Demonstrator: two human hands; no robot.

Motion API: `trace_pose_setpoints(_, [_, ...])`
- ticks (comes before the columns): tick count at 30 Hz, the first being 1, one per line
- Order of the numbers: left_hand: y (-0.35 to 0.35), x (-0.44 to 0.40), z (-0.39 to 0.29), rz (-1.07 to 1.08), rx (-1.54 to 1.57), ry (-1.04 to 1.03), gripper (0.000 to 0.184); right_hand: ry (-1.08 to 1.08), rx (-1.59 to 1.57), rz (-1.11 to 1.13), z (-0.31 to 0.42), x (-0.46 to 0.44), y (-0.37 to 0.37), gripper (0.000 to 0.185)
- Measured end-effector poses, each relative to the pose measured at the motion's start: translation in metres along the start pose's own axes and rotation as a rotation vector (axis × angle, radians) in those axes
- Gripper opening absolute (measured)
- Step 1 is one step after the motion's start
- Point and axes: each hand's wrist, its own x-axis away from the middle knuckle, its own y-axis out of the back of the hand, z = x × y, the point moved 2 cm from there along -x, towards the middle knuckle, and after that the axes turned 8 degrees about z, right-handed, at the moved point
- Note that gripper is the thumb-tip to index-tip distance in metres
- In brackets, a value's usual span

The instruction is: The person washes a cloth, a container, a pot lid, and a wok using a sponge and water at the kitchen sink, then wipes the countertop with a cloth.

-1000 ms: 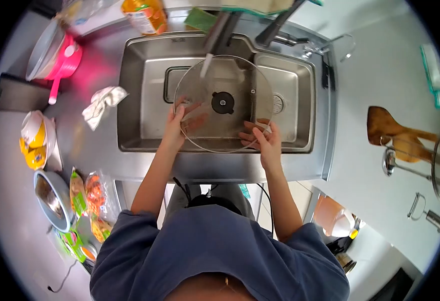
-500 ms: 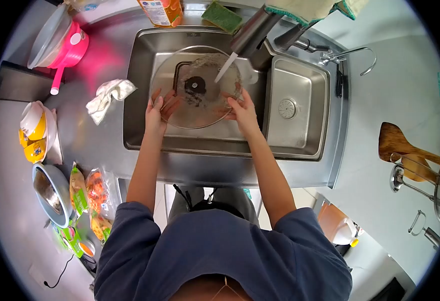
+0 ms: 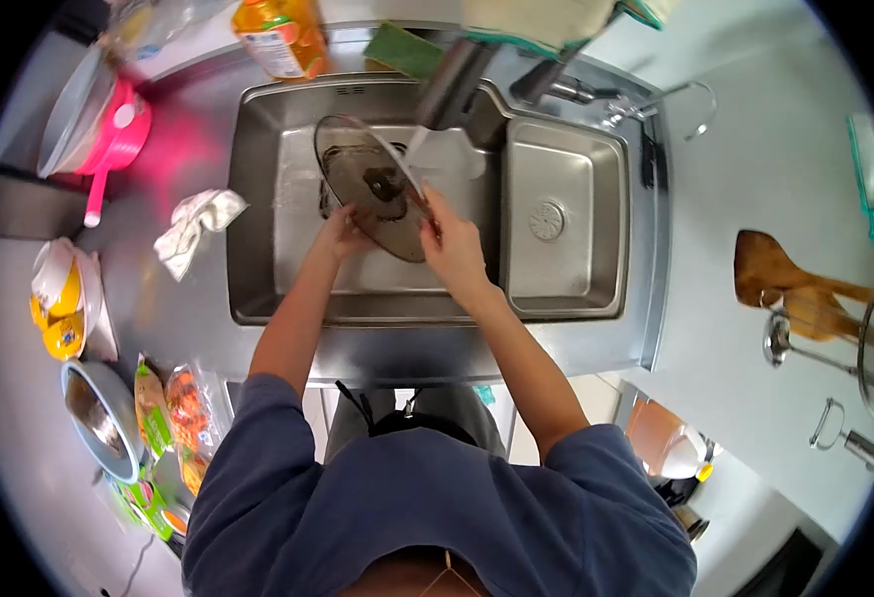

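Note:
A clear glass pot lid point(image 3: 362, 164) with a dark knob tilts steeply over the large sink basin point(image 3: 258, 219). My right hand point(image 3: 454, 247) grips its right rim, with the thumb along the edge. At the lower left rim, my left hand point(image 3: 345, 236) holds the lid, its fingers partly behind the glass. Water runs from the faucet point(image 3: 454, 85) onto the lid's upper right edge.
A green sponge point(image 3: 404, 50) and an orange bottle point(image 3: 283, 40) stand behind the sink. A white cloth point(image 3: 196, 227) lies to its left, near a pink-handled pan point(image 3: 118, 129). The small basin point(image 3: 566, 269) adjoins on the right; wooden spatulas point(image 3: 770, 269) lie beyond it.
The lid has gone from nearly flat to steeply tilted, its right side raised. My hands have come closer together, the right one moving left along with the rim.

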Motion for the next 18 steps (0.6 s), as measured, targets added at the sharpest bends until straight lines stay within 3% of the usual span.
trace_pose_setpoints(1, [-0.007, -0.009, 0.003, 0.010, -0.020, 0.025, 0.041, -0.004, 0.073, 0.009, 0.006, 0.000, 0.006, 0.052])
trace_pose_setpoints(3, [-0.022, -0.027, -0.003, 0.416, -0.199, -0.212, 0.043, 0.012, 0.138, -0.022, 0.023, 0.001, 0.023, 0.053])
trace_pose_setpoints(6, [-0.040, -0.028, 0.000, 0.604, -0.334, -0.271, 0.048, 0.121, 0.166, -0.012, 0.030, 0.015, 0.056, 0.055])
trace_pose_setpoints(8, [-0.034, -0.023, 0.009, 0.562, -0.376, -0.374, 0.037, 0.232, 0.152, -0.054, 0.027, 0.028, 0.072, 0.059])
trace_pose_setpoints(10, [0.008, -0.053, 0.007, 0.606, -0.438, -0.435, 0.030, 0.171, 0.192, 0.136, 0.038, 0.045, 0.089, 0.059])
trace_pose_setpoints(14, [-0.012, 0.008, 0.030, 0.713, -0.722, -0.500, 0.026, 0.075, 0.295, 0.293, 0.044, 0.074, 0.109, 0.066])
trace_pose_setpoints(15, [-0.027, 0.028, 0.036, 0.687, -1.109, -0.727, 0.026, 0.109, 0.357, 0.267, 0.043, 0.085, 0.115, 0.067])
trace_pose_setpoints(17, [-0.073, 0.065, 0.051, 0.629, -1.495, -0.958, 0.026, 0.188, 0.471, 0.230, 0.042, 0.106, 0.129, 0.063])
trace_pose_setpoints(18, [-0.102, 0.083, 0.062, 0.714, -1.192, -0.771, 0.031, 0.192, 0.470, 0.234, 0.043, 0.115, 0.135, 0.063])
